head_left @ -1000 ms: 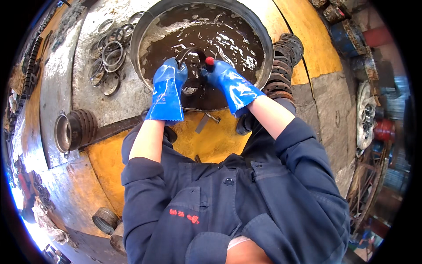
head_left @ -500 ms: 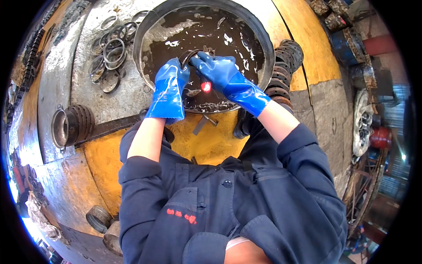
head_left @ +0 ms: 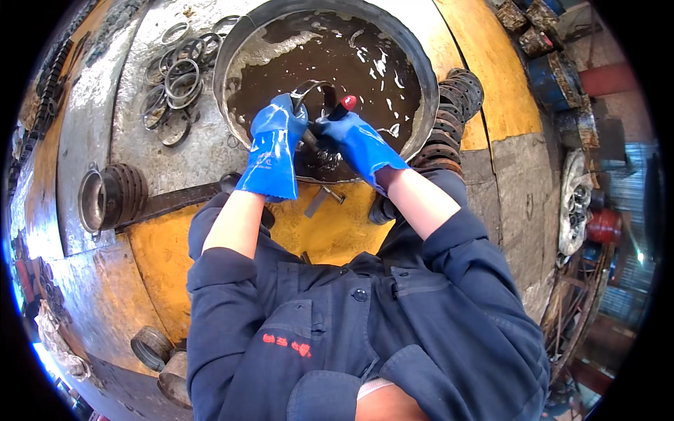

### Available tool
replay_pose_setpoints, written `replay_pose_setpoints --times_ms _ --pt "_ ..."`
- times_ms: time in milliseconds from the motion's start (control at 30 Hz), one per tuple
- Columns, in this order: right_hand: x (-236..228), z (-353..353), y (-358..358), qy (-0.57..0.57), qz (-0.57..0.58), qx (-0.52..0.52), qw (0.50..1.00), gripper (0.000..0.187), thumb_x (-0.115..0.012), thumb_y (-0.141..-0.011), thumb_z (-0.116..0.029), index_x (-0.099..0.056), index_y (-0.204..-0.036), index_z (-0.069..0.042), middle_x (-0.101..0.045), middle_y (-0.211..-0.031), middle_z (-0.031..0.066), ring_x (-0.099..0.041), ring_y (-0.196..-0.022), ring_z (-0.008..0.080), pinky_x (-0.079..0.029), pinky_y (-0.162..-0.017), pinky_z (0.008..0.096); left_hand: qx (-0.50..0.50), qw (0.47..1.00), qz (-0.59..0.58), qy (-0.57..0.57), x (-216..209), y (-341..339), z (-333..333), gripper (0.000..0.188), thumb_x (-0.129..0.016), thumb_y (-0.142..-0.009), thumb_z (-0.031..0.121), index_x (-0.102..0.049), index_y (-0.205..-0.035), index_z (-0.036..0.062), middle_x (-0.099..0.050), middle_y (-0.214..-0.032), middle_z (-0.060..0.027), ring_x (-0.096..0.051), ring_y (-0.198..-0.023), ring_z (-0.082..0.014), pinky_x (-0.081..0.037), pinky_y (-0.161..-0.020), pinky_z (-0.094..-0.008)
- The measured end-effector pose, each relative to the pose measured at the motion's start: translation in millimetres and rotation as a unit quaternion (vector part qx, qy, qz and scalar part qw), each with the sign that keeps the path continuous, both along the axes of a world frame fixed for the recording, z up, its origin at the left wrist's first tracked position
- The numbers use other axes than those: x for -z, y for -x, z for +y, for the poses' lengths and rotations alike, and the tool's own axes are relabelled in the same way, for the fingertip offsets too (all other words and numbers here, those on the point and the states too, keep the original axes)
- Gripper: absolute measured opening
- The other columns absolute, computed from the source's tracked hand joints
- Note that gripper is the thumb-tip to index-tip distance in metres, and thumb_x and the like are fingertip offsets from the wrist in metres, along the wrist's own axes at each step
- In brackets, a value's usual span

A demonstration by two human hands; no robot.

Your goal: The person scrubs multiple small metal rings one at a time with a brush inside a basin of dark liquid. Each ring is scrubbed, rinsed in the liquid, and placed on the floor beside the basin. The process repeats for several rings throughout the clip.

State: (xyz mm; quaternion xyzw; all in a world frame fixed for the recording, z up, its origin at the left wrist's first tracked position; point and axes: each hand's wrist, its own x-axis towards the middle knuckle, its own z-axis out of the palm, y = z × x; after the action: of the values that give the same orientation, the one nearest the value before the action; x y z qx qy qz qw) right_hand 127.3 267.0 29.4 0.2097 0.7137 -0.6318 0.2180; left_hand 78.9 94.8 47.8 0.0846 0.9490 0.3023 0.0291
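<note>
both hands higher, ring raised

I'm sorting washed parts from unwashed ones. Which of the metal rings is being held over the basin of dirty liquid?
The thin ring gripped by the left hand above the basin; the other rings lie flat in a loose pile on the bench, left of the basin.

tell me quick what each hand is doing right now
Left hand: closed on a metal ring over the basin.
Right hand: closed on a red-tipped tool.
</note>
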Motion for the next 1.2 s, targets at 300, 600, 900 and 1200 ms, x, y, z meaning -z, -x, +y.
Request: replay_pose_setpoints --times_ms 300,600,900,1200 --pt "-34 5 -12 -0.305 0.428 -0.05 0.849 0.028 -0.074 -0.096 -0.025 -0.076 -0.122 -0.015 -0.078 -0.117 0.0113 -0.075 -0.104 0.0328 -0.061 -0.089 0.0393 -0.028 0.999 0.006 0.015 3 4 -7 0.035 -0.07 -0.095 0.037 -0.072 -0.099 0.0019 -0.074 -0.099 -0.0264 -0.072 -0.096 -0.0463 -0.056 -0.082 -0.0544" --pt "1 26 15 -0.337 0.164 -0.02 0.927 0.035 -0.071 -0.096 -0.038 -0.076 -0.115 -0.01 -0.078 -0.099 0.0138 -0.076 -0.095 0.0299 -0.059 -0.085 0.0407 0.021 0.998 0.049 -0.029 -5 1 -1 0.03 -0.07 -0.095 0.034 -0.074 -0.104 0.0056 -0.074 -0.099 -0.0252 -0.071 -0.097 -0.0455 -0.057 -0.081 -0.0529" --pt "-4 20 -11 0.294 -0.064 0.118 0.946 0.03 -0.072 -0.101 -0.027 -0.073 -0.116 -0.001 -0.076 -0.088 0.0092 -0.075 -0.085 0.0175 -0.058 -0.069 0.0315 0.034 0.996 0.083 -0.014 2 8 -2 0.027 -0.07 -0.096 0.03 -0.074 -0.107 0.0052 -0.074 -0.101 -0.0241 -0.072 -0.094 -0.0445 -0.057 -0.081 -0.052" --pt "-48 72 -10 -0.014 0.102 0.044 0.994 0.037 -0.076 -0.099 -0.033 -0.075 -0.123 -0.004 -0.075 -0.102 0.0033 -0.068 -0.087 0.0102 -0.054 -0.08 0.0263 -0.062 0.979 0.196 -0.012 1 21 -20 0.036 -0.067 -0.101 0.033 -0.073 -0.11 -0.0015 -0.078 -0.106 -0.0199 -0.076 -0.081 -0.0362 -0.059 -0.073 -0.0451"
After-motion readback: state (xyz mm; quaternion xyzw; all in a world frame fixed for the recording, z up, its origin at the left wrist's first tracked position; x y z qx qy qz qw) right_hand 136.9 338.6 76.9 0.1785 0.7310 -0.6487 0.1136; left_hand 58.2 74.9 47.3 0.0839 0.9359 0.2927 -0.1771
